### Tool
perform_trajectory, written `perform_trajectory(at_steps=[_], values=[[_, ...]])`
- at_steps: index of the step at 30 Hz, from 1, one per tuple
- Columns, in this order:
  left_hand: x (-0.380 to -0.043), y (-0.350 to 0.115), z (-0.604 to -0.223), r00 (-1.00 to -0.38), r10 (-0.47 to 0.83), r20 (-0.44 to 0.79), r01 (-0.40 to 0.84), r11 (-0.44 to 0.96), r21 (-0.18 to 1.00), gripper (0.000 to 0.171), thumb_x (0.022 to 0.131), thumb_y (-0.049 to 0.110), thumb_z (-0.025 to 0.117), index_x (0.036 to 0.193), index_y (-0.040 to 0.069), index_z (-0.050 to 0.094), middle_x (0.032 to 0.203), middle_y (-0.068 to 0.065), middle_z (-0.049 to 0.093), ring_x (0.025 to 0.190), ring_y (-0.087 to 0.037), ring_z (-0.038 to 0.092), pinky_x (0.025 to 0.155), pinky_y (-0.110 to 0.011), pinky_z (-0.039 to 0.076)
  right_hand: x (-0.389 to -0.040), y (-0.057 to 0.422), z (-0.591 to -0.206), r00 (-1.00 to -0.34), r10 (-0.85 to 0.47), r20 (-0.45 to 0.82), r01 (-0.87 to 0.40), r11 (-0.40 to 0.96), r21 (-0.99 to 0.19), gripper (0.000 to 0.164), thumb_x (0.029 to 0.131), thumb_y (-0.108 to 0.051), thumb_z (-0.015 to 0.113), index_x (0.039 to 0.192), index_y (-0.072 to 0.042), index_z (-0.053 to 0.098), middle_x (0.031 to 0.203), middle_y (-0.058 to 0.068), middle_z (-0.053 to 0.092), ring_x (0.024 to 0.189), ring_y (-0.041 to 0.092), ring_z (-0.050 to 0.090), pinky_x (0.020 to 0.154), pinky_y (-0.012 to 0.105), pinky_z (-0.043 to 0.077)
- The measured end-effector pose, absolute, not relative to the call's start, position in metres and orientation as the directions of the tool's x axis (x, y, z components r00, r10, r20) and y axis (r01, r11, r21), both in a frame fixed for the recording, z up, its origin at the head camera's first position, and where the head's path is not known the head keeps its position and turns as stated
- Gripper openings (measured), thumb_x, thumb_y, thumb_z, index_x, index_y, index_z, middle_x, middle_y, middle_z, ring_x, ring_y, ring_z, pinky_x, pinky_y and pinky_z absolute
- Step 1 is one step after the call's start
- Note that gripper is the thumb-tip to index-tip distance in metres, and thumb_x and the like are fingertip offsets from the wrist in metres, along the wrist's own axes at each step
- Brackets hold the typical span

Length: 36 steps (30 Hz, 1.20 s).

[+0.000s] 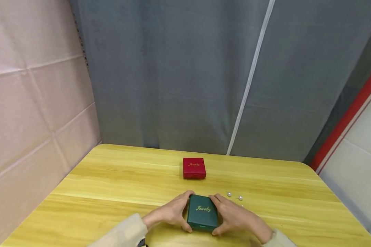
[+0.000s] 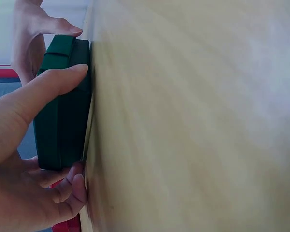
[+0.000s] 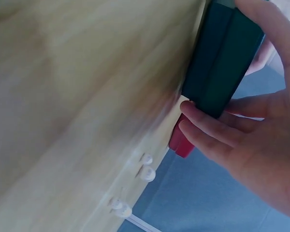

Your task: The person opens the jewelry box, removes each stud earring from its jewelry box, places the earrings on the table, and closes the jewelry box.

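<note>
A dark green jewelry box (image 1: 202, 212) with gold lettering on its closed lid lies flat at the front of the table. Its left side is gripped by my left hand (image 1: 174, 211), thumb at the near corner and fingers at the far one. From the opposite side my right hand (image 1: 236, 215) holds the box the same way. In the left wrist view the thumb (image 2: 63, 82) presses along the box's side wall, close over the wood. The right wrist view shows curled fingers (image 3: 212, 128) at the box's far end.
A closed red jewelry box (image 1: 194, 168) sits farther back on the wooden table (image 1: 126, 171). Several small pearl earrings (image 1: 240, 198) lie right of the green box, one partly hidden by my right hand. A grey curtain (image 1: 173, 75) hangs behind the table.
</note>
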<state>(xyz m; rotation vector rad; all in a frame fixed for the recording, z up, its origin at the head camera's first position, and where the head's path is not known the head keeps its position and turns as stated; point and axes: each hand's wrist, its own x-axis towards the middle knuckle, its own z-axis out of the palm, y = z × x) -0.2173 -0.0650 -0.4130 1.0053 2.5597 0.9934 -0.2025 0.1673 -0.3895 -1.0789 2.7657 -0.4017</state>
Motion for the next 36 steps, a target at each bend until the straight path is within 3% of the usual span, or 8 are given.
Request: perform_trajectory(at_steps=[9,22,30,36], values=[[-0.217,-0.066,-0.415,-0.742,0.669,0.048,0.526,0.536,0.66,0.094,0.055,0.027,0.084,0.129,0.007,0.028,0.115,0.001,0.045,0.106,-0.013,0.041,0.093,-0.031,0.037,-0.202,0.168,-0.39,-0.734,-0.678,-0.024,-0.638,0.702,-0.318,0.096,0.063,-0.05,0.073,0.13,0.006,0.035,0.118,0.008,0.045,0.097,0.013,0.048,0.085,0.033,0.045],[-0.213,-0.064,-0.413,-0.751,0.66,-0.002,0.499,0.57,0.652,0.101,0.059,0.022,0.081,0.137,0.003,0.019,0.134,-0.01,0.035,0.121,-0.021,0.034,0.099,-0.035,0.032,-0.201,0.167,-0.397,-0.749,-0.662,-0.023,-0.622,0.715,-0.319,0.098,0.063,-0.047,0.073,0.133,0.004,0.03,0.115,0.007,0.041,0.093,0.013,0.047,0.081,0.029,0.046],[-0.216,-0.06,-0.413,-0.749,0.662,0.019,0.514,0.563,0.647,0.096,0.056,0.015,0.079,0.133,0.002,0.023,0.126,-0.005,0.039,0.113,-0.015,0.038,0.097,-0.03,0.034,-0.205,0.166,-0.396,-0.766,-0.641,-0.053,-0.583,0.727,-0.364,0.095,0.062,-0.04,0.074,0.135,0.001,0.028,0.116,0.005,0.039,0.094,0.014,0.047,0.081,0.03,0.046],[-0.225,-0.056,-0.412,-0.754,0.653,0.069,0.53,0.542,0.652,0.095,0.056,0.013,0.08,0.133,0.0,0.024,0.124,-0.006,0.04,0.111,-0.017,0.041,0.096,-0.031,0.035,-0.21,0.17,-0.392,-0.777,-0.629,-0.033,-0.56,0.715,-0.418,0.096,0.064,-0.033,0.076,0.136,0.003,0.024,0.123,0.011,0.036,0.101,0.021,0.047,0.084,0.036,0.045]])
